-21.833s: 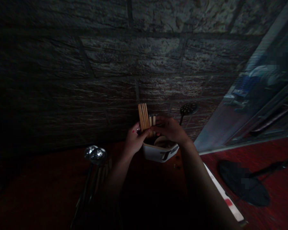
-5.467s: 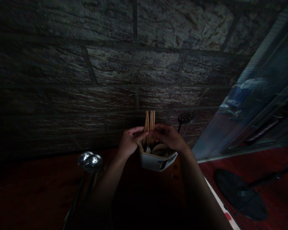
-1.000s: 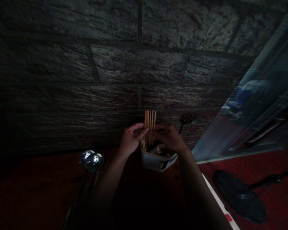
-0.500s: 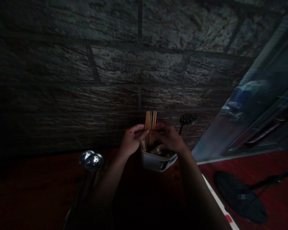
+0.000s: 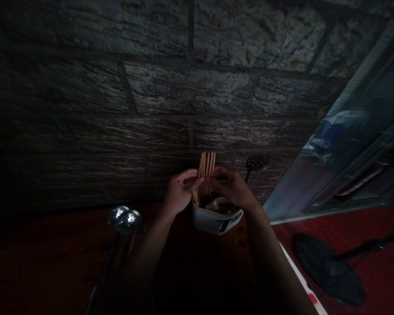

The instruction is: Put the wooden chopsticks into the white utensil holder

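Observation:
Several light wooden chopsticks (image 5: 207, 164) stand nearly upright over a white utensil holder (image 5: 208, 221), their lower parts within its rim. My left hand (image 5: 181, 190) pinches them from the left, thumb across the front. From the right, my right hand (image 5: 231, 187) closes on the same bundle with thumb and fingers. A few more chopsticks (image 5: 196, 199) lean in the holder's left corner. Inside it also lies a shiny spoon-like utensil (image 5: 215, 204), partly hidden. A dark slotted ladle (image 5: 258, 162) rises behind my right hand.
Two perforated metal ladles (image 5: 128, 222) lie to the left on the dark reddish table (image 5: 52, 253). Behind the holder stands a stone-block wall (image 5: 190, 92). At right are a glass panel (image 5: 302, 183) and a round black stand base (image 5: 328, 269) on the red floor.
The tops of the chopsticks have tilted slightly to the right and spread a little. Both hands stay in almost the same place.

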A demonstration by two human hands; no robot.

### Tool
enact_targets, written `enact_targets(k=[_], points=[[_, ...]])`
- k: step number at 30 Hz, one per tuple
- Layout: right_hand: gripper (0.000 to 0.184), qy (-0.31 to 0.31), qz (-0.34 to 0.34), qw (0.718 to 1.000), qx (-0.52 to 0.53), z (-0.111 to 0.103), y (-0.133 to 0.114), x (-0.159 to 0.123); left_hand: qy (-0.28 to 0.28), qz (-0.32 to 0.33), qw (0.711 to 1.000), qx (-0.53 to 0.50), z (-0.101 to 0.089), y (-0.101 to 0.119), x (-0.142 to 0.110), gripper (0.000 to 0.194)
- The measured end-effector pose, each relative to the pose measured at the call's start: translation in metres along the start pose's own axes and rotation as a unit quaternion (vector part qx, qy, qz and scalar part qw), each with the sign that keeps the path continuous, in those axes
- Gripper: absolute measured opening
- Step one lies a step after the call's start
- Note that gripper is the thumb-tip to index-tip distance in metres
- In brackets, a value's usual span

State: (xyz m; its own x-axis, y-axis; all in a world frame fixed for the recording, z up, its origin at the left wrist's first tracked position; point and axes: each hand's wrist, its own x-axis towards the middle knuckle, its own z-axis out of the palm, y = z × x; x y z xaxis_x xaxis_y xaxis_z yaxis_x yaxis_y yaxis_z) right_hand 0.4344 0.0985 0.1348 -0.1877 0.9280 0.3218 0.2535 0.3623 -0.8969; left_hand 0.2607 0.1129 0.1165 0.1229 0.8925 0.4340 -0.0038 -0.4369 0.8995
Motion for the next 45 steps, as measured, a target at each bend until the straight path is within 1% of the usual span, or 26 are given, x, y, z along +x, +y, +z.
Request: enact_targets(k=[4,11,16,21,26,29,34,40,45], points=[[0.024,-0.003,-0.004,1.0,-0.022,-0.0003,0.0023,0.0003,-0.005,-0.001,1.0,0.005,-0.0004,0.0021,-0.0001,0.014],[0.021,-0.009,-0.041,0.998,-0.035,-0.0017,0.0055,0.0012,-0.009,-0.041,0.999,-0.013,-0.0008,-0.0018,0.0,0.021],[0.023,0.012,-0.034,0.998,-0.06,-0.0022,0.0066,0.0017,-0.01,-0.039,0.999,-0.013,-0.0017,-0.0039,0.0006,0.027],[0.024,-0.007,-0.032,0.998,-0.047,-0.0019,0.0085,0.0013,-0.007,-0.047,0.999,-0.013,-0.0027,-0.0061,0.0011,0.028],[0.019,-0.007,-0.049,0.998,-0.044,-0.0021,0.0073,0.001,-0.032,-0.047,0.998,-0.007,-0.0022,-0.0034,-0.0002,0.024],[0.018,-0.005,-0.047,0.998,-0.05,-0.0023,0.0072,0.0013,-0.037,-0.056,0.998,-0.021,-0.0006,-0.0012,-0.0009,0.024],[0.022,-0.01,-0.046,0.998,-0.037,-0.0031,0.0073,0.0016,-0.037,-0.066,0.996,-0.047,0.0007,-0.0004,-0.0002,0.027],[0.022,-0.006,-0.035,0.999,-0.027,-0.004,0.0027,0.0005,-0.031,-0.078,0.995,-0.051,0.0006,0.0005,-0.0003,0.029],[0.026,-0.003,-0.019,1.0,-0.021,-0.0042,0.0021,0.0002,-0.02,-0.08,0.995,-0.05,0.0015,-0.0006,-0.0007,0.032]])
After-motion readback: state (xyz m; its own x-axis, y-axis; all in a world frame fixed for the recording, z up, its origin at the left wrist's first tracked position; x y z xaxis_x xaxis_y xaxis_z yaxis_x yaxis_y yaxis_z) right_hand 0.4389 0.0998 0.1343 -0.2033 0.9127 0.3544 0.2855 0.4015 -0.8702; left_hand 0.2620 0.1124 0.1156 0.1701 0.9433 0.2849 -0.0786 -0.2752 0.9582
